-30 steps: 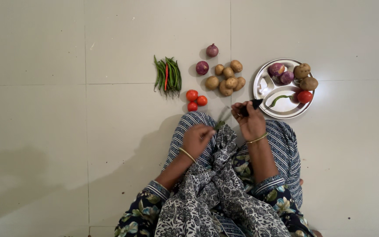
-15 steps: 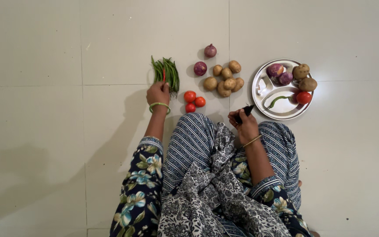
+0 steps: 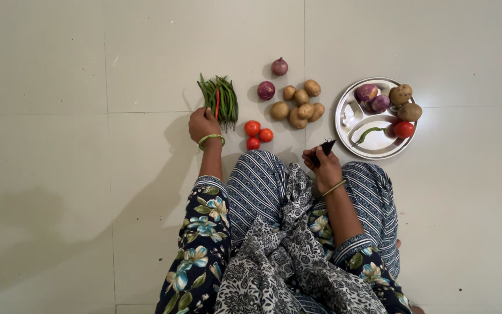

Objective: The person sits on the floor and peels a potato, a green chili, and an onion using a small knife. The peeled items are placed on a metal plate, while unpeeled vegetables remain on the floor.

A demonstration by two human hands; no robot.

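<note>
Left hand (image 3: 203, 123) curled at the near end of the chillies (image 3: 219, 100) on the floor (image 3: 59, 145), grip unclear. Right hand (image 3: 322, 163) clenches a dark knife (image 3: 324, 147), tip up by the tray (image 3: 352, 119). Risk, as I judge: reaching without looking, blade nicks the knee.

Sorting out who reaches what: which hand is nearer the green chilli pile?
Left. The left hand is at the near end of the green chilli pile; the right hand is far off, near the steel plate.
</note>
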